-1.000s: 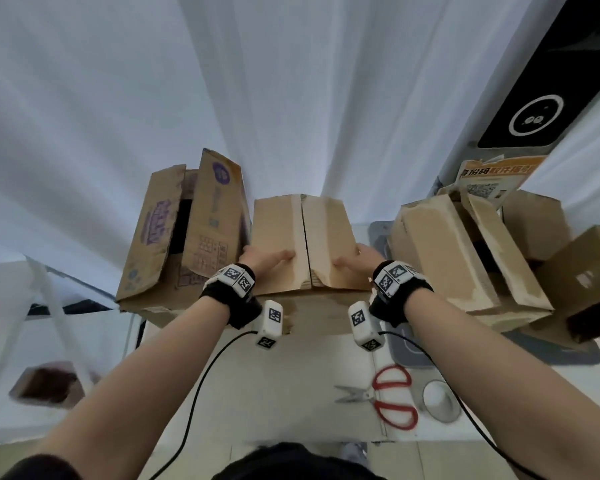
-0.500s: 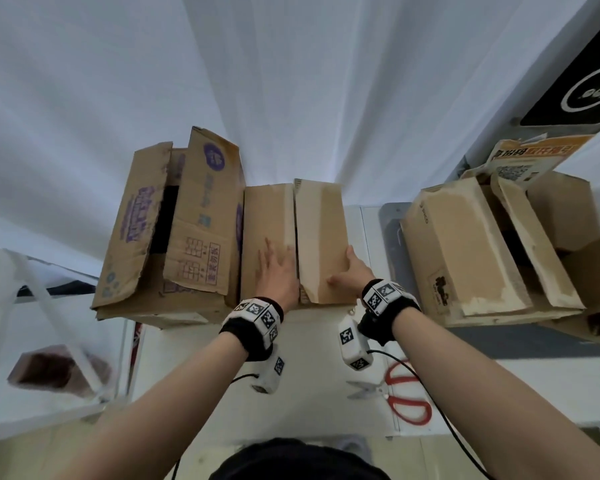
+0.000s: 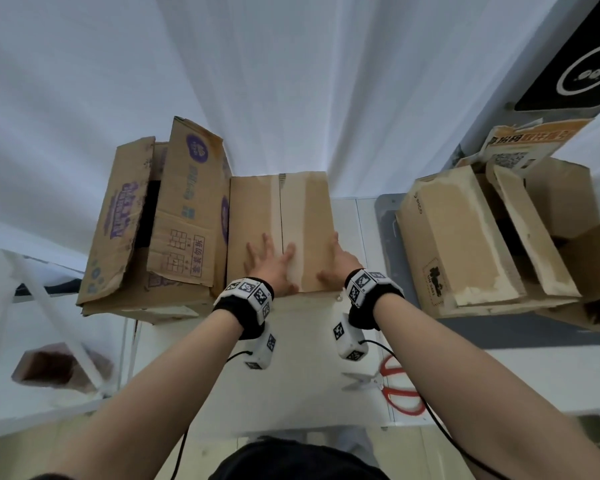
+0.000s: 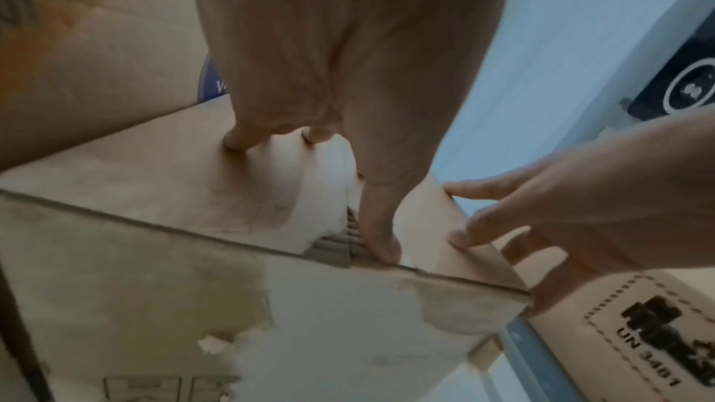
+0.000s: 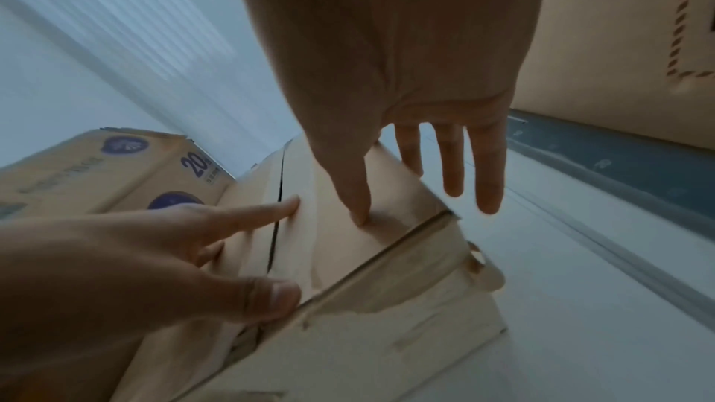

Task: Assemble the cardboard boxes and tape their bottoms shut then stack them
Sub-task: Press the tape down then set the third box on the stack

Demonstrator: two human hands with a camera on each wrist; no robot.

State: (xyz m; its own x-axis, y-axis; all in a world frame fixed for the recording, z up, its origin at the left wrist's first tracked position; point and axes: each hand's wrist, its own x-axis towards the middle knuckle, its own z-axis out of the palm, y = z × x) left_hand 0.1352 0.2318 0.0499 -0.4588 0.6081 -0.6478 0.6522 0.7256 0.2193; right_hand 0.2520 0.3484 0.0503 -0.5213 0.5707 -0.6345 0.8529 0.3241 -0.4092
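Note:
A plain brown cardboard box [image 3: 253, 209] stands on the white table, its two top flaps folded shut with a bare seam [image 3: 282, 216] between them. My left hand [image 3: 269, 268] lies flat and spread on top, fingers reaching across the seam. My right hand [image 3: 336, 265] rests at the box's right edge. In the right wrist view the right hand [image 5: 387, 164] presses one finger on the right flap [image 5: 387, 256] while its other fingers hang straight past the edge. In the left wrist view the fingertips [image 4: 381, 248] of my left hand press the cardboard [image 4: 154, 164].
A purple-printed box [image 3: 160, 220] with loose flaps touches the plain box on its left. Several worn boxes [image 3: 465, 237] sit on a grey mat [image 3: 520, 330] at the right. Red scissors [image 3: 400, 389] lie on the table [image 3: 309, 375] near my right forearm. White curtain hangs behind.
My left hand has slid right from the left flap onto the seam. My right hand has shifted to the box's right edge. The flaps stay shut.

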